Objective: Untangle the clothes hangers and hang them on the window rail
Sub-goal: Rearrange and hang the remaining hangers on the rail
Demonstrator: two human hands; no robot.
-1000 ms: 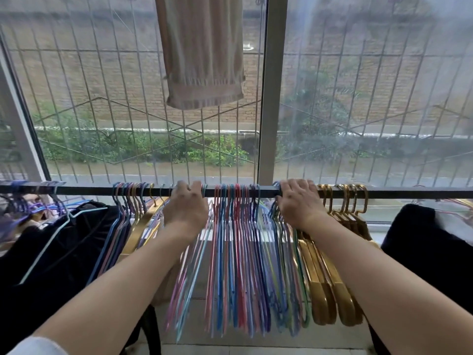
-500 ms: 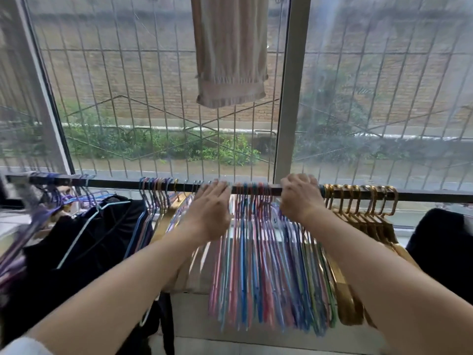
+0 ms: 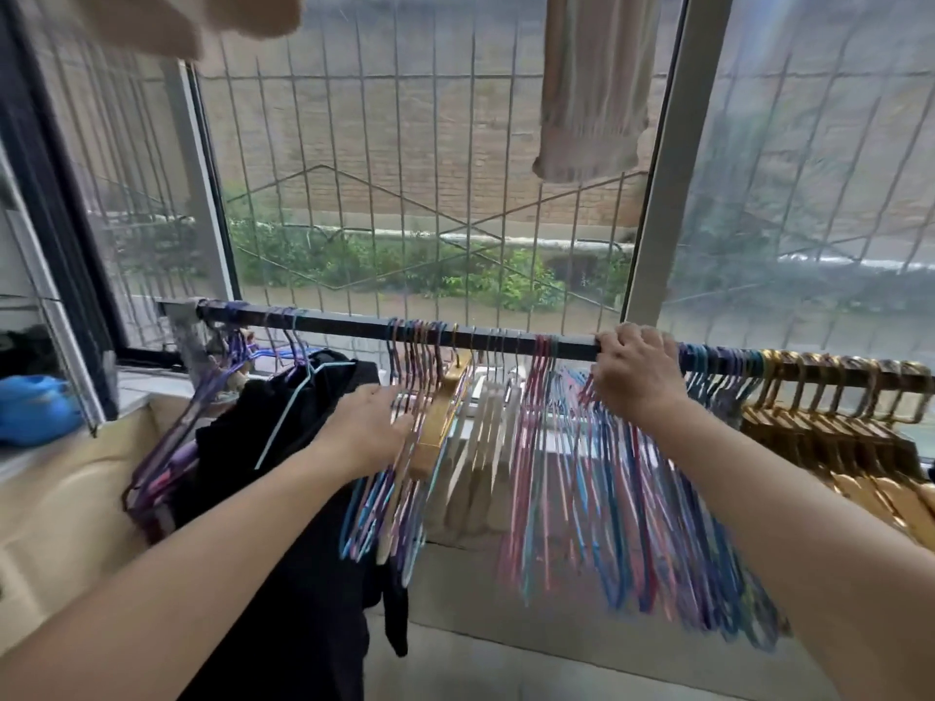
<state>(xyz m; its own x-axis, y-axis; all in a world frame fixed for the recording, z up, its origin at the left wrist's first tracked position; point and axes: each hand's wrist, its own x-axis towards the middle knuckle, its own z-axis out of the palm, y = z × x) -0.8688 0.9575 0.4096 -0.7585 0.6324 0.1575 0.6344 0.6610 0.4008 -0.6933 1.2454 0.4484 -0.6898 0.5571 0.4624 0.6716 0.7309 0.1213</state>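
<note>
A dark window rail point(image 3: 334, 323) runs across the window. A big bunch of coloured wire hangers point(image 3: 607, 508) hangs from it, and a smaller coloured bunch point(image 3: 377, 508) hangs to its left. Between them are a gold wooden hanger point(image 3: 442, 412) and several white hangers point(image 3: 485, 447). Several gold hangers point(image 3: 830, 422) fill the rail's right end. My left hand point(image 3: 367, 430) is below the rail, its fingers stretched out against the smaller bunch. My right hand point(image 3: 632, 369) curls its fingers over the rail above the big bunch.
A black garment point(image 3: 283, 473) hangs on a light blue hanger left of my left hand. Purple hangers point(image 3: 172, 457) dangle at the rail's left end. A beige cloth point(image 3: 592, 93) hangs above, by the window post point(image 3: 663, 194). A blue object point(image 3: 30, 407) lies at far left.
My view has swung left. My left hand dropped off the rail to the smaller bunch. A gap opened between the bunches, showing white hangers. My right hand stays on the rail.
</note>
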